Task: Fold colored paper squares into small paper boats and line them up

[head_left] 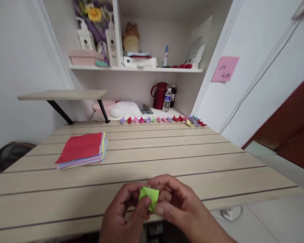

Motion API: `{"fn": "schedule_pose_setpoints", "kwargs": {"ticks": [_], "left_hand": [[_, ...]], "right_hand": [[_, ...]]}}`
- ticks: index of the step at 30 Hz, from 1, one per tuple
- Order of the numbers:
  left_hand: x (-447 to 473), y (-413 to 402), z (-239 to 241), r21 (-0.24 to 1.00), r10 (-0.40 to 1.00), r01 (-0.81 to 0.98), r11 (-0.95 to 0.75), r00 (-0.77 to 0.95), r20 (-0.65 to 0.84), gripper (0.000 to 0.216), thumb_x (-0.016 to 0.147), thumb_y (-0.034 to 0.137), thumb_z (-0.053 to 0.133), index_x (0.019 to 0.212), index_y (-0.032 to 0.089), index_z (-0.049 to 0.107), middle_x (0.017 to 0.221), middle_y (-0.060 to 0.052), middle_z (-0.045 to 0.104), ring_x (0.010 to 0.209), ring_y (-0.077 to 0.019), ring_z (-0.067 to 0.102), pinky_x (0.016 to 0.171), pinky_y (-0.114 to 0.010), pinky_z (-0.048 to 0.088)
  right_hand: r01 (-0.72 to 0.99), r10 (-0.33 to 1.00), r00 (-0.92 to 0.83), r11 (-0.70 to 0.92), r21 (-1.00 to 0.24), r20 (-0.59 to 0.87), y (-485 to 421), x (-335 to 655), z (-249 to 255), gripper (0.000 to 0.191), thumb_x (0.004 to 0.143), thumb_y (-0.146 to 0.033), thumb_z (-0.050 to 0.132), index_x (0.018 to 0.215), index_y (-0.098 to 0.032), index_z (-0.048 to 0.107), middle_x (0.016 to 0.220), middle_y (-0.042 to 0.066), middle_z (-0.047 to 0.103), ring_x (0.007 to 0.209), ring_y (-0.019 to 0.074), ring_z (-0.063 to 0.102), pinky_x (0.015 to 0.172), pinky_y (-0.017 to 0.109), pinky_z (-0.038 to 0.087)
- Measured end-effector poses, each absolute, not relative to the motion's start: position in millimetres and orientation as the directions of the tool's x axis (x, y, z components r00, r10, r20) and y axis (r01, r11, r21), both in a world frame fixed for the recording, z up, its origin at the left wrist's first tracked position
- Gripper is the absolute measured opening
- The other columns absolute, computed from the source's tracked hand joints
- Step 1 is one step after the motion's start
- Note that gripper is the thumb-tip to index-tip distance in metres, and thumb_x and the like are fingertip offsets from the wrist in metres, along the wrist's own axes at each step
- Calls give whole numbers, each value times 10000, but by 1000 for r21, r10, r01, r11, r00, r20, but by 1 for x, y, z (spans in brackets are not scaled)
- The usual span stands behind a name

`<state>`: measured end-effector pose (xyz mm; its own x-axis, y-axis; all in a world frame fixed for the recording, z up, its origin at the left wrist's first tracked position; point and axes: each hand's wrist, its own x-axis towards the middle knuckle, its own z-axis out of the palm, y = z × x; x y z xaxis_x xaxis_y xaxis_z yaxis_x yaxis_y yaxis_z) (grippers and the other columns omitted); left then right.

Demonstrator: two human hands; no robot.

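A small bright green folded paper (152,193) is held up near the table's front edge. My left hand (128,211) pinches it, with the thumb pressed flat on its front face and the fingers behind. From the other side my right hand (178,202) curls around it, the thumb at its lower right corner and the fingertips behind the right edge. The paper is a compact, roughly square packet with a crease line near its left side. Its back is hidden by my fingers.
A stack of colored paper sheets (82,147), red on top, lies at left on the slatted table (182,145). Several small folded paper pieces (141,120) line the back edge. Behind stand a dark red jug (159,96) and a water bottle (167,100). A raised wooden stand (63,95) is at back left.
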<state>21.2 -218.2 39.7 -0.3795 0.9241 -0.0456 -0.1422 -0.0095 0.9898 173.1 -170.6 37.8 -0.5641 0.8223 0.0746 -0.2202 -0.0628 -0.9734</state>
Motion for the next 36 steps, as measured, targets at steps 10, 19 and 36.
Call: {"fn": "schedule_pose_setpoints", "kwargs": {"ticks": [10,19,36], "left_hand": [[-13,-86,52,962,947,-220,-159,-309,86,474,726,577,738,941,160,671,666,5,667,607,-132,613,648,-271,503],[-15,-84,26,950,945,-306,-60,-324,-44,565,709,606,755,1046,163,660,850,-10,664,691,-120,641,703,-281,514],[-19,-79,28,971,928,-224,-89,-372,-1,438,554,529,865,618,154,648,541,42,544,559,-89,456,578,-226,382]], "right_hand": [[-289,897,-441,-112,-951,28,-28,121,63,470,475,-363,952,742,-156,626,617,-26,668,490,111,616,528,235,481],[-386,949,-313,-165,-908,-39,-28,125,28,500,466,-383,959,713,-170,580,565,-55,612,451,73,545,461,195,401],[-260,868,-495,-121,-958,24,-42,115,26,502,718,-636,761,766,-154,629,712,-7,660,481,87,590,507,226,463]]}}
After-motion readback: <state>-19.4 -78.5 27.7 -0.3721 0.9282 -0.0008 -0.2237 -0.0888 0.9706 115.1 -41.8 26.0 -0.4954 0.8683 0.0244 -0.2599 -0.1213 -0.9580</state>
